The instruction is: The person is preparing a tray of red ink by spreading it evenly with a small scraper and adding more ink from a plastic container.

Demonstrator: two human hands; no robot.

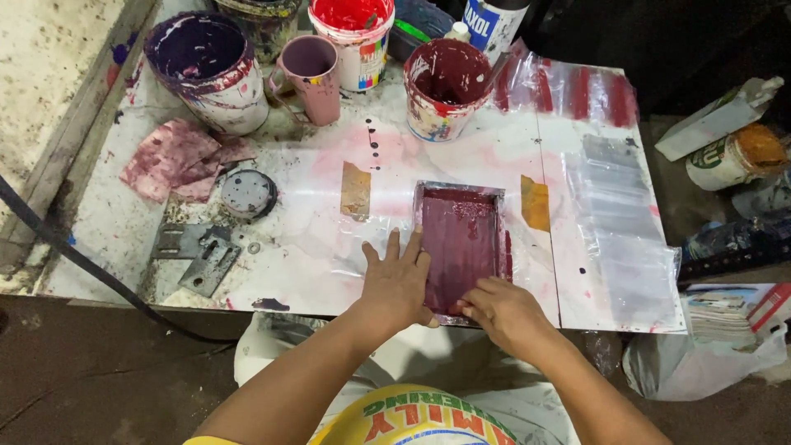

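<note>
A rectangular maroon-coated panel with a thin metal edge (461, 243) lies flat on clear plastic sheet in the middle of the white, paint-stained table (313, 173). My left hand (395, 284) rests flat with fingers spread along the panel's left edge. My right hand (498, 311) curls over the panel's near right corner, fingertips touching the wet-looking maroon surface. Neither hand holds a tool.
Paint buckets stand at the back: purple (206, 70), red (350, 33), maroon (445, 86), plus a pink mug (311, 76). Stained rags (177, 161), a round lid (247, 194) and metal brackets (198, 251) lie left. Two tape strips (356, 189) flank the panel. Containers sit at right (725, 152).
</note>
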